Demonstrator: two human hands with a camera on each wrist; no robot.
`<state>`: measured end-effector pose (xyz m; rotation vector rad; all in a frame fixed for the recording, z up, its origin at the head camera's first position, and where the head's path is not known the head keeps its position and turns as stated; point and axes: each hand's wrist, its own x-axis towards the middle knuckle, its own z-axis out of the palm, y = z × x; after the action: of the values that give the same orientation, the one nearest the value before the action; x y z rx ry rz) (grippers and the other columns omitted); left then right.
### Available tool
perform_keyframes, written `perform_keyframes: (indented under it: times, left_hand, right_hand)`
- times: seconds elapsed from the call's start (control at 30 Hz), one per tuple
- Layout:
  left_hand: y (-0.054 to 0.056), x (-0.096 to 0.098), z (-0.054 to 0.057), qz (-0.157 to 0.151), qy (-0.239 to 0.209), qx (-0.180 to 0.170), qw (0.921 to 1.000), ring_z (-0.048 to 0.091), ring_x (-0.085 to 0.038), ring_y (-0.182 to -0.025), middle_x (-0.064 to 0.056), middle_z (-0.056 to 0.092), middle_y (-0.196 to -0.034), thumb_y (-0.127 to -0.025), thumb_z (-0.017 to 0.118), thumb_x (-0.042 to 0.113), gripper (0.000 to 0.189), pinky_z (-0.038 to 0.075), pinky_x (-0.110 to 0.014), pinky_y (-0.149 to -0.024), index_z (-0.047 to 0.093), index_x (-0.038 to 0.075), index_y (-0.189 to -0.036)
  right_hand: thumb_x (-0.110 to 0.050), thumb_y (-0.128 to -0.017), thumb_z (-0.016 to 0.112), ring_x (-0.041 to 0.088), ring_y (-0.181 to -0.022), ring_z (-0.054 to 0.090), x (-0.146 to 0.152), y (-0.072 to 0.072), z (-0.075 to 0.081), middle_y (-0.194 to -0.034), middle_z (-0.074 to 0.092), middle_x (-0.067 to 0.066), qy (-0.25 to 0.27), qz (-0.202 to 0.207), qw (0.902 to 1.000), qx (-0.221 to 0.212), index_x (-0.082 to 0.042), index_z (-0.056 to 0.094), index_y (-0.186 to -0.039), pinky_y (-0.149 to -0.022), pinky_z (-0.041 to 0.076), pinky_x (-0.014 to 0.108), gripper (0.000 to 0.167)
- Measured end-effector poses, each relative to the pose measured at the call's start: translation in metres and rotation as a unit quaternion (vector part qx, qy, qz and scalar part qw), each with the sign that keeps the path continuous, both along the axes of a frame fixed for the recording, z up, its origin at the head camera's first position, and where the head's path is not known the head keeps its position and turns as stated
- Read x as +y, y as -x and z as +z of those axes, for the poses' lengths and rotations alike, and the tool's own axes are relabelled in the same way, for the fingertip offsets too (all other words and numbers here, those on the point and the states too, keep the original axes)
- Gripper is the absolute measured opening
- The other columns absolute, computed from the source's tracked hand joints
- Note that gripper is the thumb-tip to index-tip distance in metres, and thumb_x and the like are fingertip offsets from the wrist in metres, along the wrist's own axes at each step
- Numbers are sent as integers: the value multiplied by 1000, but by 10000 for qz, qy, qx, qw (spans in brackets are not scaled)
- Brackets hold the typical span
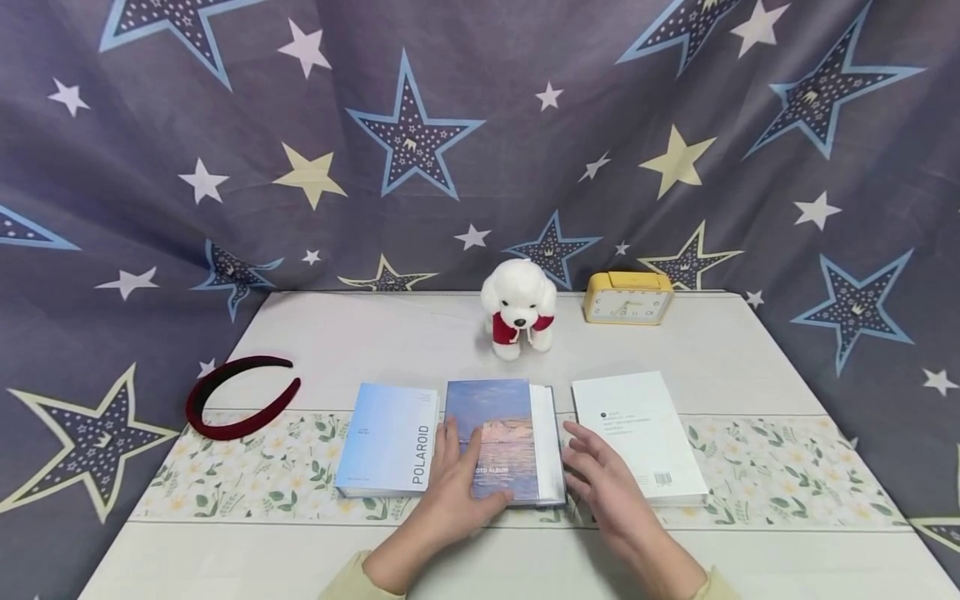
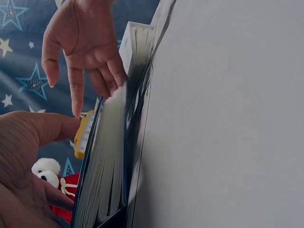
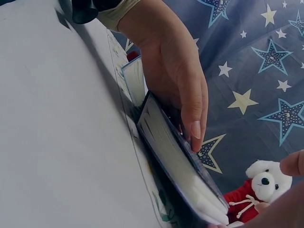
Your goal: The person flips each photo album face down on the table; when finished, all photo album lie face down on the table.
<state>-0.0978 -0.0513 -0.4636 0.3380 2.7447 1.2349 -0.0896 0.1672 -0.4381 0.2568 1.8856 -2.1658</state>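
Note:
A photo album (image 1: pixel 501 442) with a painted sea-cliff cover lies in the middle of the table. Its front cover sits askew to the left, so white pages and the dark back cover show along the right side. My left hand (image 1: pixel 457 492) rests on the cover with its fingers spread. Beside the album's right edge is my right hand (image 1: pixel 606 483), fingers loosely bent and holding nothing. Thick page edges of the album (image 2: pixel 102 175) face the left wrist view. From the right wrist view, the left hand (image 3: pixel 173 80) lies over the album's cover.
A blue POLAROID album (image 1: pixel 386 437) lies to the left, and a white album (image 1: pixel 637 433) to the right. Behind them stand a white toy dog (image 1: pixel 519 300) in red and a yellow clock (image 1: pixel 628 298). A dark red headband (image 1: pixel 240 429) lies at far left.

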Motion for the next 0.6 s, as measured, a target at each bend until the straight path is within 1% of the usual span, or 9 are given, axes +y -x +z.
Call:
perform_keyframes:
  times: [0.07,0.2,0.3,0.37,0.5,0.6]
  left_hand:
    - [0,0,0,23,-19,-21,10000,-12,-44,-144,-31,-7,-157,-77,77,40,97,8,-65,-112,31,-6,-149]
    - [-1,2,1,103,-30,10,9999,-11,-45,-144,-31,-6,-157,-77,76,45,98,6,-67,-111,31,-5,-149]
    - [-2,4,1,177,-33,55,9998,-8,-46,-144,-31,-4,-157,-78,75,49,99,7,-67,-111,32,-4,-150]
    - [-2,5,2,226,-65,46,9997,-7,-46,-145,-31,-3,-158,-78,74,52,100,8,-67,-111,32,-2,-150]
    - [-2,7,2,214,-355,-60,9991,-4,-50,-143,-33,-2,-156,-79,73,52,99,10,-69,-109,30,-1,-151]
    - [-2,9,2,21,-698,-277,9972,0,-54,-142,-37,0,-154,-83,70,51,96,14,-71,-107,27,0,-153]
  right_hand:
    - [-22,-95,58,39,-142,24,0,0,1,-155,20,23,-26,-58,10000,23,-8,32,-150,-111,31,51,62]
    - [-24,-97,56,38,-142,28,-1,0,4,-154,26,24,-115,-44,9998,152,-5,27,-151,-110,33,50,64]
    - [-24,-99,54,38,-141,30,-3,-1,6,-153,29,25,-126,-26,9996,240,-1,23,-152,-111,32,49,66]
    - [-23,-99,54,37,-141,31,-5,-1,8,-153,30,25,-139,-52,9996,224,0,21,-153,-111,33,49,67]
    - [-21,-99,53,37,-142,29,-8,-1,10,-154,29,23,-52,-47,9998,185,1,21,-152,-111,30,52,66]
    - [-18,-98,52,36,-144,24,-10,-1,12,-157,22,21,196,127,9994,260,1,17,-153,-113,26,53,68]
